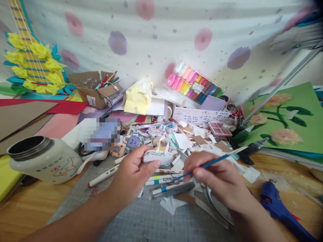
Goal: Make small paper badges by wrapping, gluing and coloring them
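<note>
Between the thumb and fingers of my left hand [136,169] is a small white miniature handbag [156,157] with two upright handles and a ruffled edge. My right hand [214,174] grips a thin blue paintbrush [214,161]; its pale end points up and right, and its thin tip slants down and left, below the bag and apart from it. Under both hands lie several markers [164,179] and paper scraps [171,204] on a grey cutting mat [141,222].
A wide-mouthed jar [45,161] stands at left. A blue glue gun [282,208] lies at right. Behind are a cardboard box [93,94] of pencils, a colourful clay pack [196,84], a yellow bag [138,99] and a green flower picture [285,117]. Craft clutter fills the middle.
</note>
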Demonstrator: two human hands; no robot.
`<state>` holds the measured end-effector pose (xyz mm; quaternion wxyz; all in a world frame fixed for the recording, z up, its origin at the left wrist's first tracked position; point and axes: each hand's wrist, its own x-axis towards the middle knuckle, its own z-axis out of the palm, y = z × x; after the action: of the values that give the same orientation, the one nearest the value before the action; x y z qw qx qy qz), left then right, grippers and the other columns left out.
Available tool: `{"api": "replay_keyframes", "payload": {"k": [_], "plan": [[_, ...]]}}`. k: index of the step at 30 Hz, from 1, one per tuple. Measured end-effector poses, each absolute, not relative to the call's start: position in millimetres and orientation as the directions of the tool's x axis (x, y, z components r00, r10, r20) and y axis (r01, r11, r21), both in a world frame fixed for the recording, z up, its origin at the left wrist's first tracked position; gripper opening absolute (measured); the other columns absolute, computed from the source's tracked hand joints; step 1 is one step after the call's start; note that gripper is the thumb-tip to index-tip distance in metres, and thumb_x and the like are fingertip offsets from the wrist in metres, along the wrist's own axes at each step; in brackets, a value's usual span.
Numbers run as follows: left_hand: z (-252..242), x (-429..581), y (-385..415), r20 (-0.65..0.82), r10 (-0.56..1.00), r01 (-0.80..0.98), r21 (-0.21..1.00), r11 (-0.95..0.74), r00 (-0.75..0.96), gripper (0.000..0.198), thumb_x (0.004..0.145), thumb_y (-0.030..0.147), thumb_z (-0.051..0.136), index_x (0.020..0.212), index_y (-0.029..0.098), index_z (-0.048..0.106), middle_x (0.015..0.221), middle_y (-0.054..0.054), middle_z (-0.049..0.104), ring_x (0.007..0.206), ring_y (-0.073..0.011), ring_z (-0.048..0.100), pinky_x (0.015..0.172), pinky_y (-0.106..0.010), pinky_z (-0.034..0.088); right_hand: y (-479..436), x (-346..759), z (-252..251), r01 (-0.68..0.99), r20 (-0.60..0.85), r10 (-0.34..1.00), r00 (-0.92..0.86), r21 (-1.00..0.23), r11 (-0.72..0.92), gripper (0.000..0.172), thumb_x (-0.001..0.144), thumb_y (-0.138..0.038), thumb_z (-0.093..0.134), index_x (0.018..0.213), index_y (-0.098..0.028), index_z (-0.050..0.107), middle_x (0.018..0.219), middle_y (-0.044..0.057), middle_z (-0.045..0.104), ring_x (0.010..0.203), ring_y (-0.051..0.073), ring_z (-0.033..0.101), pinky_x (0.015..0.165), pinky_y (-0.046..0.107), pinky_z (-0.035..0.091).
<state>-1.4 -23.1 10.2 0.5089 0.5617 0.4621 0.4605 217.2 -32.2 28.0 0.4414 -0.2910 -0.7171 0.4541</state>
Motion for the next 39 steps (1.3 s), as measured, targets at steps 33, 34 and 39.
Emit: {"api": "replay_keyframes", "payload": {"k": [33,34,39], "plan": [[17,5,-29,-0.068,0.955,0.061,0.997,0.053,0.289,0.014,0.074,0.032,0.068,0.079,0.019,0.066,0.068,0.003,0.065,0.063,-0.0128,0.055,0.057,-0.019,0.044,-36,211,32,0.133,0.539,0.818,-0.2,-0.812,0.568,0.016,0.083,-0.006,0.061,0.089,-0.021,0.064,0.085,0.002,0.068,0.08,0.013,0.064,0.071,0.024,0.052],[17,6,-29,-0.077,0.953,0.045,0.997,0.067,0.294,0.014,0.075,0.032,0.068,0.08,0.019,0.066,0.069,0.003,0.066,0.064,-0.013,0.056,0.058,-0.02,0.044,-36,211,32,0.129,0.533,0.821,-0.205,-0.817,0.562,0.015,0.083,-0.007,0.061,0.088,-0.02,0.064,0.085,0.002,0.067,0.08,0.013,0.064,0.07,0.024,0.052],[19,8,-29,-0.058,0.955,0.037,0.998,0.05,0.292,0.012,0.073,0.03,0.069,0.077,0.019,0.067,0.066,0.004,0.066,0.061,-0.0127,0.057,0.056,-0.019,0.045,-36,213,30,0.062,0.469,0.865,-0.179,-0.872,0.486,0.011,0.083,-0.01,0.064,0.085,-0.02,0.066,0.084,0.002,0.068,0.078,0.014,0.064,0.068,0.024,0.051]]}}
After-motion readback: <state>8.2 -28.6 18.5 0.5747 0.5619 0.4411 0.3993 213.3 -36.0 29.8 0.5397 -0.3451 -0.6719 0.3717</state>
